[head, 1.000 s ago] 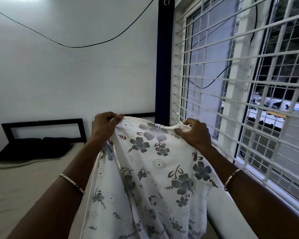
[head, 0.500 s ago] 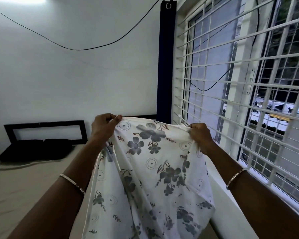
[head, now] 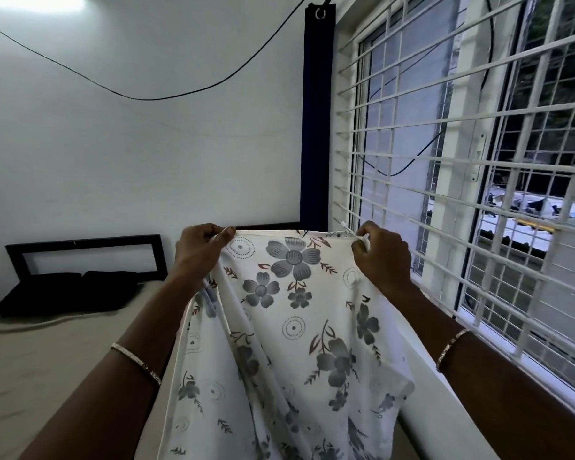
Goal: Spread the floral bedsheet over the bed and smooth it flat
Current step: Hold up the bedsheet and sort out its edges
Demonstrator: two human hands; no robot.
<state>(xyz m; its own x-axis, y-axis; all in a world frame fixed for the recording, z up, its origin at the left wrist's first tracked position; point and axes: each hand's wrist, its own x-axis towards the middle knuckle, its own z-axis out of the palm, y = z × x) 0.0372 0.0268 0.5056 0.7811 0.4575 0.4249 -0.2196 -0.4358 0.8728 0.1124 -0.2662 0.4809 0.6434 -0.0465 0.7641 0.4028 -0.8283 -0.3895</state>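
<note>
I hold the white cotton bedsheet printed with grey flowers (head: 296, 327) up in front of me, above the near end of the bed (head: 47, 360), whose beige mattress is uncovered. My left hand (head: 201, 249) pinches the sheet's top edge between thumb and curled fingers, over the bed's window side. My right hand (head: 382, 257) grasps the same edge further out toward that side, fingers curled round a bunched bit of hem. Between my two hands the edge runs nearly level and fairly taut. Below it the cloth hangs in long loose folds and drops out of view, so I cannot tell whether it touches the bed.

Two black pillows (head: 67, 292) lie at the bed's far end, against a black open-framed headboard (head: 83, 242). A narrow navy curtain (head: 317, 127) hangs past the bed's far right corner, and a white barred window grille (head: 478, 161) runs along the bed's right side. A thin black cable (head: 146, 97) sags across the wall above the bed's head end.
</note>
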